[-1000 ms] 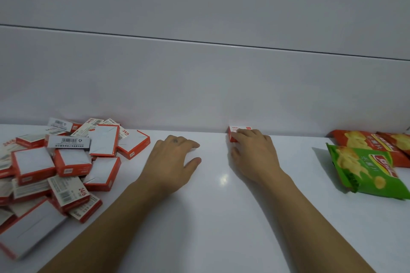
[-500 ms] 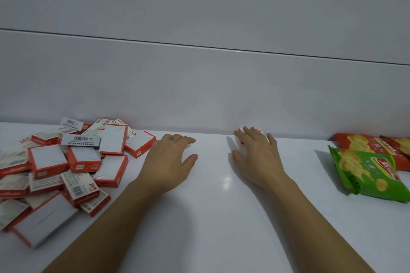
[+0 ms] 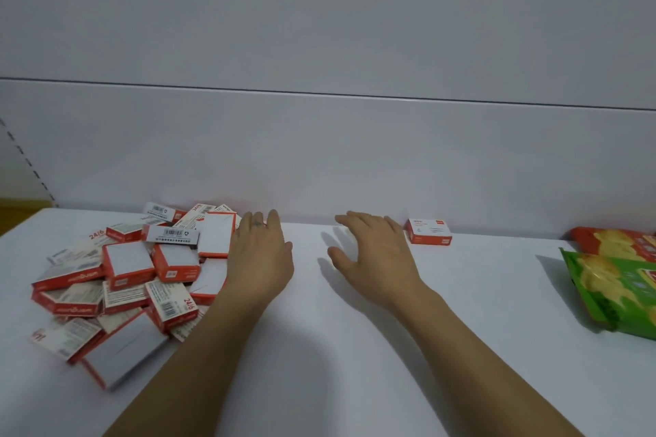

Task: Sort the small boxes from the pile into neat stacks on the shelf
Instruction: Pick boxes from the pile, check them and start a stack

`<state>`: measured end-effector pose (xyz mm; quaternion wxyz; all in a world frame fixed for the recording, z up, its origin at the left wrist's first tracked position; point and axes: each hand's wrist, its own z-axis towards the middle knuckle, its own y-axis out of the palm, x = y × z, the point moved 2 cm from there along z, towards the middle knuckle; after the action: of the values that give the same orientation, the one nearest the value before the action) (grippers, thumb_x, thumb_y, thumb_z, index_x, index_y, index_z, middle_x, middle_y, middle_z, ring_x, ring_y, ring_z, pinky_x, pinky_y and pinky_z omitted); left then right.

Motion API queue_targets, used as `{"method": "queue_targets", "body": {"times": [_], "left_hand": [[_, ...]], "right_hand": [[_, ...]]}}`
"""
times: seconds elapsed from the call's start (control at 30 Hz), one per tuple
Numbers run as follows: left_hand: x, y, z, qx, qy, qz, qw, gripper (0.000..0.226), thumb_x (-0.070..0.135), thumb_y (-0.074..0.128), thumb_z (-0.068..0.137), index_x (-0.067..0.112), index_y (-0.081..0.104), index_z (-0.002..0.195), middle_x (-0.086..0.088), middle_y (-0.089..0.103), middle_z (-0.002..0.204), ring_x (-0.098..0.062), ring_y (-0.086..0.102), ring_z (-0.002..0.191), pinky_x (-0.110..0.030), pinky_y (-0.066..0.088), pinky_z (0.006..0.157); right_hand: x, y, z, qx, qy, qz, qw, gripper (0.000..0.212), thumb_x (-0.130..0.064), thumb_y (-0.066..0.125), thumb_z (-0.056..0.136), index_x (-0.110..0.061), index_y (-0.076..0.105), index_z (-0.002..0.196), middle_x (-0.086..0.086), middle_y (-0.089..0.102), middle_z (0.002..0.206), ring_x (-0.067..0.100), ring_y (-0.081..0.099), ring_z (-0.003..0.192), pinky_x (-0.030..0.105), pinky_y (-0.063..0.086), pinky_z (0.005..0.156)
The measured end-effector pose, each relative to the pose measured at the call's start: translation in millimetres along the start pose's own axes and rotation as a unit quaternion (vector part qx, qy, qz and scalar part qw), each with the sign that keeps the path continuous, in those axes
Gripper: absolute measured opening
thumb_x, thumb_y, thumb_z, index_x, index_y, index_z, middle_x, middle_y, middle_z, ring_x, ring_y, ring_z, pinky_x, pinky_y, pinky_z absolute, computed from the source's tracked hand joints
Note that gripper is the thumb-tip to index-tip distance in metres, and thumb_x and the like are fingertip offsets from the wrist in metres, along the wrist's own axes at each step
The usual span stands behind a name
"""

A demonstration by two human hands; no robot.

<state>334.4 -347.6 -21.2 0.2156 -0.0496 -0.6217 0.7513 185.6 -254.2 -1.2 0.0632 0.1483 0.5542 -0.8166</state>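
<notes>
A loose pile of small red-and-white boxes (image 3: 127,277) lies on the left of the white shelf (image 3: 355,348). One single box (image 3: 427,231) stands alone against the back wall, to the right of centre. My left hand (image 3: 261,255) hovers flat at the pile's right edge, fingers straight, over the nearest boxes and holding nothing. My right hand (image 3: 376,252) is spread open above the shelf, a little left of the single box and apart from it.
A green snack bag (image 3: 617,291) and red snack bags (image 3: 610,245) lie at the right edge. The white back wall (image 3: 319,160) rises straight behind the shelf. A slotted upright (image 3: 28,160) shows at far left.
My right hand has let go of the single box by the wall and drawn left of it. My left hand has shifted left to the pile's edge.
</notes>
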Motion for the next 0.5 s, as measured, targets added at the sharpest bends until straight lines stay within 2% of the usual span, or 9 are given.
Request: {"method": "queue_targets", "body": {"times": [0.1,0.17,0.23,0.3,0.37,0.5], "left_hand": [[0,8,0,-0.031,-0.018,0.085,0.996,0.061,0.037,0.040,0.096,0.004,0.024,0.144,-0.024,0.033,0.147,-0.037,0.017,0.141,-0.040,0.015,0.115],[1,8,-1,-0.037,-0.016,0.115,0.992,0.054,0.036,0.039,0.096,0.005,0.031,0.140,-0.022,0.040,0.142,-0.036,0.027,0.136,-0.041,0.017,0.113],[5,6,-1,-0.029,0.003,0.115,0.993,0.041,0.029,0.043,0.094,0.011,0.039,0.131,-0.012,0.048,0.132,-0.031,0.042,0.125,-0.043,0.023,0.110],[10,5,-4,-0.037,0.019,0.083,0.996,0.040,0.021,0.047,0.092,0.015,0.039,0.131,-0.007,0.046,0.128,-0.029,0.044,0.121,-0.046,0.030,0.103],[11,5,-7,-0.041,0.027,0.035,0.998,0.044,0.020,0.047,0.092,0.018,0.035,0.134,-0.006,0.044,0.130,-0.028,0.041,0.121,-0.046,0.035,0.097],[8,-3,-12,-0.038,0.010,-0.098,0.994,0.056,0.036,0.053,0.088,0.024,0.034,0.140,-0.002,0.046,0.139,-0.024,0.041,0.127,-0.047,0.034,0.106]], "right_hand": [[7,3,-10,-0.001,-0.006,0.006,1.000,0.052,-0.043,0.053,0.091,-0.026,0.043,0.139,-0.009,0.044,0.144,0.010,0.034,0.135,0.033,0.012,0.116],[16,0,-17,-0.002,-0.005,0.008,1.000,0.052,-0.042,0.056,0.090,-0.025,0.046,0.138,-0.007,0.046,0.142,0.013,0.037,0.134,0.031,0.015,0.114],[24,-7,-19,0.015,0.008,0.025,1.000,0.051,-0.040,0.059,0.089,-0.024,0.048,0.136,-0.006,0.049,0.140,0.015,0.040,0.132,0.029,0.020,0.111],[27,-13,-20,0.014,0.032,0.041,0.999,0.051,-0.040,0.058,0.090,-0.025,0.047,0.137,-0.008,0.048,0.141,0.015,0.039,0.132,0.029,0.023,0.110],[25,-14,-21,-0.003,0.044,0.054,0.998,0.051,-0.039,0.057,0.091,-0.026,0.044,0.139,-0.009,0.047,0.142,0.014,0.038,0.133,0.027,0.023,0.110],[17,-10,-23,-0.041,0.041,0.060,0.997,0.052,-0.039,0.055,0.091,-0.028,0.041,0.140,-0.012,0.044,0.144,0.011,0.037,0.132,0.021,0.023,0.106]]}}
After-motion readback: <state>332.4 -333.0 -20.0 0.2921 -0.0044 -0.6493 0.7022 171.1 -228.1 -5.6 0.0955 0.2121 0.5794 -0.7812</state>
